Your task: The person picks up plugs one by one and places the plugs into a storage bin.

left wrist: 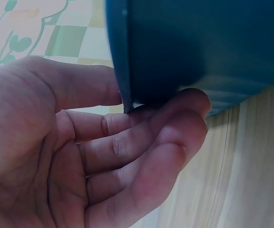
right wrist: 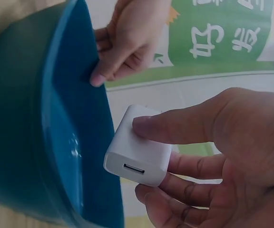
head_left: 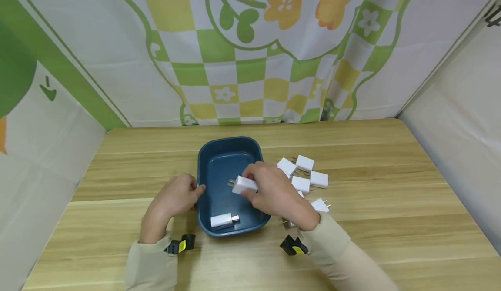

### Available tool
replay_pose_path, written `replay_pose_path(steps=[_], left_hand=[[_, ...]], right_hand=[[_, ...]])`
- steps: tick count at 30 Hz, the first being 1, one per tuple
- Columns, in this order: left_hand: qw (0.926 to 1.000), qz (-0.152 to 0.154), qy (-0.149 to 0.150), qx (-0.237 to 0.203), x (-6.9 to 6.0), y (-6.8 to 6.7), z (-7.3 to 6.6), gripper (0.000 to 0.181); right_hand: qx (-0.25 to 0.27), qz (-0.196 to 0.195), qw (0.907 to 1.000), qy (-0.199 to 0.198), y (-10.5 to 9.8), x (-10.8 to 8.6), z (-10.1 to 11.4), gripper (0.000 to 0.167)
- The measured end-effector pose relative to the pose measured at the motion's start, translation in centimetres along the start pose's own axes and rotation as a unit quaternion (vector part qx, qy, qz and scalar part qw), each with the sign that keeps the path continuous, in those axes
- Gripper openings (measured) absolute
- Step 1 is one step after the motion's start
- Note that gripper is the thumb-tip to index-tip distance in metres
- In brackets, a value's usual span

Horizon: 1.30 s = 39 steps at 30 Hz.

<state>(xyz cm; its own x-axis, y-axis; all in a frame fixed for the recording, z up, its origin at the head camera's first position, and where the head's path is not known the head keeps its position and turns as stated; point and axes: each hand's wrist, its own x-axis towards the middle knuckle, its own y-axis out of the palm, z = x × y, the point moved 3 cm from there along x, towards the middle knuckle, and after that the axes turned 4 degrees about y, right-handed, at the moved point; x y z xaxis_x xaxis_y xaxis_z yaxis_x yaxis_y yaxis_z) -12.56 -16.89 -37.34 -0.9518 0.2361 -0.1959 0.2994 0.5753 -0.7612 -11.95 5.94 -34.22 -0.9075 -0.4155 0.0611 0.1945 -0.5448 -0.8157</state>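
Observation:
My right hand (head_left: 272, 189) pinches a white USB charger plug (head_left: 245, 185) over the dark blue basin (head_left: 231, 231), its metal prongs facing left. In the right wrist view, thumb and fingers hold the charger (right wrist: 139, 147) with its USB slot showing. My left hand (head_left: 176, 198) grips the basin's left rim, thumb inside and fingers outside; the left wrist view shows the left hand (left wrist: 94, 147) pinching that wall (left wrist: 175, 47). Another white charger (head_left: 222, 221) lies on the basin floor near the front, its prongs pointing right.
Several white charger plugs (head_left: 300, 184) lie loosely grouped on the wooden table (head_left: 375, 182) right of the basin, some partly hidden behind the right hand and wrist. A patterned curtain (head_left: 250, 73) hangs along the table's back edge, with pale cloth walls at both sides.

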Motion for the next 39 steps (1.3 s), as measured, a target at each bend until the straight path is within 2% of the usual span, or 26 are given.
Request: replay_pose_path(steps=[10,18,39], left_hand=[[1.0,0.004,-0.003,-0.003,0.0,-0.1,0.1,0.03],[1.0,0.005,0.0,0.0,0.1,-0.1,0.1,0.03],[1.0,0.003,-0.003,-0.004,0.0,0.0,0.1,0.03]], right_hand=[[-0.03,0.045,0.9982,-0.027,2.4,1.1,0.9,0.021],[-0.024,0.067,0.9968,-0.035,4.1,1.4,1.1,0.02],[-0.057,0.13,0.9891,-0.038,6.6,1.7,1.0,0.019]])
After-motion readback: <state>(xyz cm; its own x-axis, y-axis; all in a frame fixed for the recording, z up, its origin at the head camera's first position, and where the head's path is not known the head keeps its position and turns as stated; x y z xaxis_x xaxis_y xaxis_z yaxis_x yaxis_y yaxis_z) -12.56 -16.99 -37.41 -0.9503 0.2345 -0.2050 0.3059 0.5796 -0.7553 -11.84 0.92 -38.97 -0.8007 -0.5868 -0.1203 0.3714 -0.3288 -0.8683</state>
